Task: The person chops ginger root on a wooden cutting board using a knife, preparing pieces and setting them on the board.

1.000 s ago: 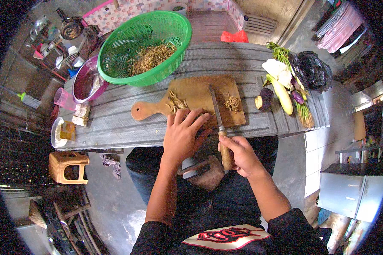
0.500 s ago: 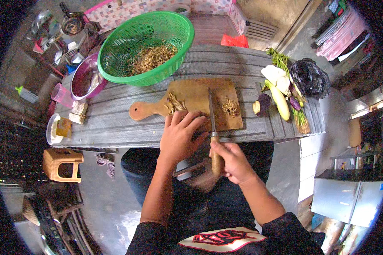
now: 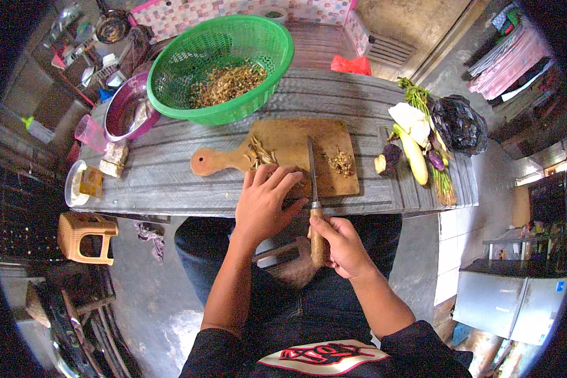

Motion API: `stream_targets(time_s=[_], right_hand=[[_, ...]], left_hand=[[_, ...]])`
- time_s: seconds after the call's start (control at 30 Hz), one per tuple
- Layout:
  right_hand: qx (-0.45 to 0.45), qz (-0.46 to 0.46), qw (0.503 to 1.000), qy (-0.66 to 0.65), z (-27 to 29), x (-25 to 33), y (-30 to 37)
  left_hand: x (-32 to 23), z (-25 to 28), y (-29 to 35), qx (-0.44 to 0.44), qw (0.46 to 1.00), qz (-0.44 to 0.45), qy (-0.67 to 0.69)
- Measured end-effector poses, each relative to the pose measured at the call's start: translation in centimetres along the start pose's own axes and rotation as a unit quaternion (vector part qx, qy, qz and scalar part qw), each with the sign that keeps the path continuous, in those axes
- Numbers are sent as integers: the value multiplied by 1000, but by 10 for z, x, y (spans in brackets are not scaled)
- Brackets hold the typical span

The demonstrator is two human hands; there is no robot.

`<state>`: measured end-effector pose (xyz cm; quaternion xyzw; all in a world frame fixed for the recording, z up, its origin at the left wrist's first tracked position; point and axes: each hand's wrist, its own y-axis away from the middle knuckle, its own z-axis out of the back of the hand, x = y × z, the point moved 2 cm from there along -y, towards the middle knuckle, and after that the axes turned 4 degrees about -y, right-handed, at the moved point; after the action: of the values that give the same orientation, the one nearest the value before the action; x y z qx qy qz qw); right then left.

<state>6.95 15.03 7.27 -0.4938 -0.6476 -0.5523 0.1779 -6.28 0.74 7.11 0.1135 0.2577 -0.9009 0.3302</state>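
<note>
A wooden cutting board [image 3: 290, 131] with a round handle lies near the table's front edge. My right hand [image 3: 341, 244] grips the wooden handle of a knife [image 3: 314, 179]; the blade points away from me, over the board. Just left of the blade, my left hand [image 3: 263, 205] bends its fingers down onto the board's near part, and what its fingertips press is mostly hidden. Brown slender pieces of food [image 3: 258, 152] lie beyond those fingers. To the right of the blade sits a small heap of chopped brown bits [image 3: 339, 164].
A green basket [image 3: 233, 115] holding brown chopped food stands behind the board, beside a purple basin [image 3: 109, 120]. At right lie a pale long vegetable [image 3: 412, 156], a cut eggplant [image 3: 388, 159], greens and a black plastic bag [image 3: 460, 125]. A plastic stool [image 3: 85, 236] stands at left.
The view has shifted slightly. The knife and both hands hold nearly the same places on the board, with the blade still just right of my left fingers.
</note>
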Motion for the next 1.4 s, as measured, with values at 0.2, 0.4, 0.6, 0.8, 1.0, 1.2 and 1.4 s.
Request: stream_targets(time_s=[0.2,0.4,0.6,0.8,1.0,1.2,1.4], right_hand=[[-15,3,1000,4,2,-7,-1],[-2,15,1000,20,10,-9,-2],[-7,9,999,31,10,-12,-6],[-40,65,993,92,12,-9,-19],[-33,56,995,72,8,-2,-10],[-21,50,997,59,8,-18,-10],[-51,36,997,45,11,-3,-19]], left_hand=[[0,1,-1,9,1000,3,2],[-1,2,0,10,1000,-10,-9],[-5,2,-1,15,1000,-11,-21],[-5,0,1,12,999,-21,-44],[-3,-2,3,2,999,-14,-41],[-3,-2,3,-9,1000,-15,-21],[-1,0,3,-4,1000,-2,2]])
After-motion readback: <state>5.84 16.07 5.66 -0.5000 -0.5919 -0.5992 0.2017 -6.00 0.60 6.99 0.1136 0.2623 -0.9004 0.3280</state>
